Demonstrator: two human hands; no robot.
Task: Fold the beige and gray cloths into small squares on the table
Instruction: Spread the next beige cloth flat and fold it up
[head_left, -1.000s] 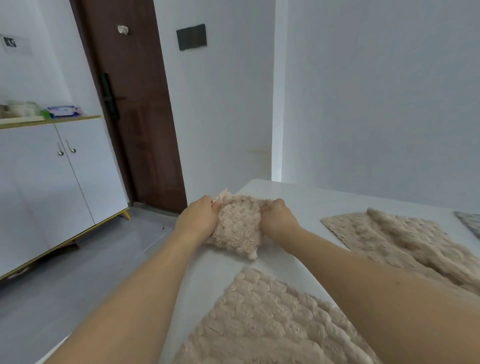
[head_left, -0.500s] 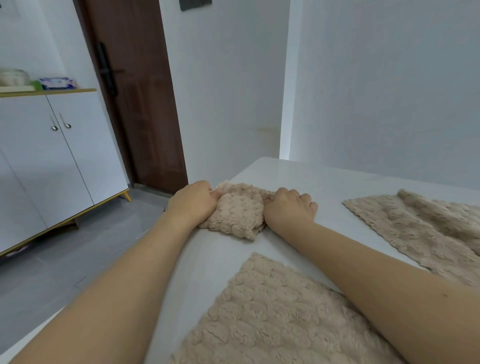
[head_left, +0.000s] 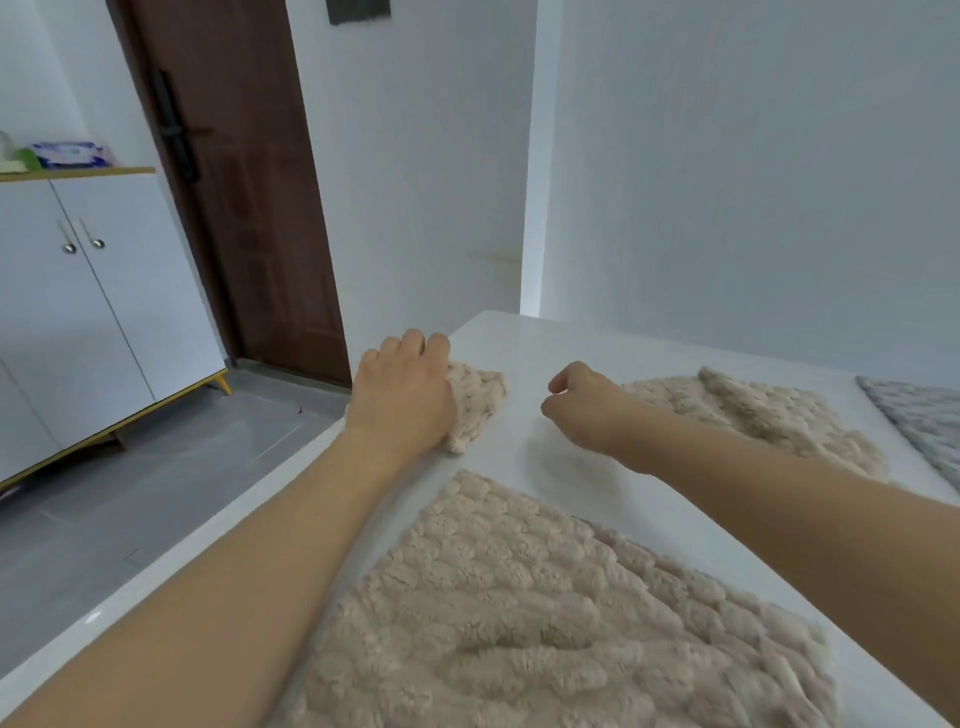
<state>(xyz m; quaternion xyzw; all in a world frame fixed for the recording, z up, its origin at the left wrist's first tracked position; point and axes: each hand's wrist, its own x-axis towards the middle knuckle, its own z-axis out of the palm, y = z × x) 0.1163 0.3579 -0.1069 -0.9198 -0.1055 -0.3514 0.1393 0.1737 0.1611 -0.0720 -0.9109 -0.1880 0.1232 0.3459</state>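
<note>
A small folded beige cloth (head_left: 480, 402) lies near the far left corner of the white table (head_left: 566, 343). My left hand (head_left: 402, 389) lies on its left part, palm down, pressing it flat. My right hand (head_left: 582, 408) hovers to the right of that cloth, fingers loosely curled, holding nothing. A large beige cloth (head_left: 545, 613) is spread flat close to me. Another beige cloth (head_left: 753, 415), rumpled, lies behind my right forearm. A gray cloth (head_left: 919, 421) shows at the right edge.
The table's left edge drops to a gray tiled floor (head_left: 130, 499). A white cabinet (head_left: 78, 312) and a brown door (head_left: 234, 182) stand to the left. White walls close off the far side.
My right hand has let go of the folded cloth and drawn away to the right. My left hand has moved on top of the cloth and flattened it on the table.
</note>
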